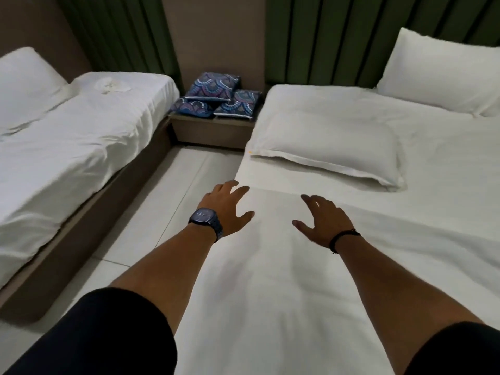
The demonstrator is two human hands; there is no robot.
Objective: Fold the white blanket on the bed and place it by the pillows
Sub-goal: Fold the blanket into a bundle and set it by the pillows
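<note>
Reached with left hand point(227, 207) and right hand point(320, 220), both spread and empty, toward soft, light, floppy blanket point(270, 266); best pinched along upper edge near pillow point(332, 142).

2 beds point(81, 147), 3 pillows point(324, 142) — 3 cushions point(213, 86)

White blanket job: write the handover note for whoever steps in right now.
Left hand: open, fingers spread, over the near left edge of the white blanket, no grip.
Right hand: open, over the blanket, no grip.
The blanket lies spread flat on the right bed, its top edge just short of the flat pillow; a second pillow leans at the headboard.
Done: nothing folded yet.
Left: take the edge, fold, set it by the pillows.
</note>
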